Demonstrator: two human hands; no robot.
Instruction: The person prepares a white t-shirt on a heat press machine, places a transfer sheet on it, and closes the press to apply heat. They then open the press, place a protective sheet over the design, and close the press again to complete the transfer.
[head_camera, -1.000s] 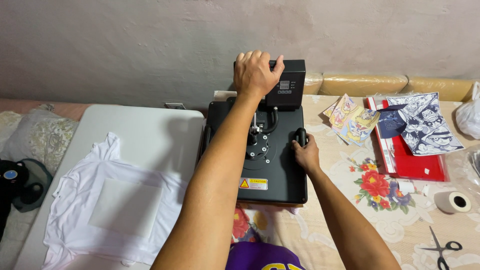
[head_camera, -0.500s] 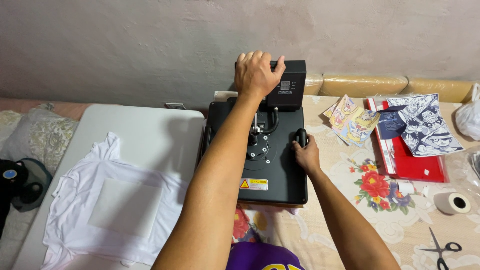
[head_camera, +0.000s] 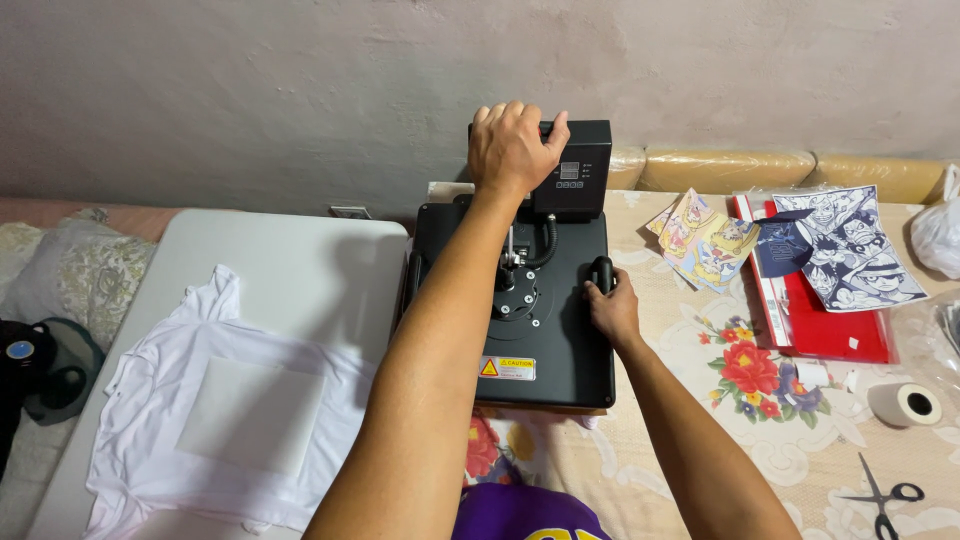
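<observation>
A black heat press (head_camera: 545, 330), flat and shut, sits mid-desk toward the far edge. The right hand (head_camera: 612, 308) is clenched around its handle (head_camera: 602, 272); the left hand (head_camera: 512, 148) grasps its control box (head_camera: 578, 168). A white shirt (head_camera: 215, 415) lies left; scissors (head_camera: 880, 497) and tape (head_camera: 905, 404) right.

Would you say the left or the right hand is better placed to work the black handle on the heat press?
The right hand, probably: it already grips the black handle, while the left hand rests atop the black control box.

Rough grey plaster wall (head_camera: 250, 90), white table (head_camera: 300, 260), floral tablecloth (head_camera: 700, 400) — perhaps a cushioned bench (head_camera: 780, 170) behind
</observation>
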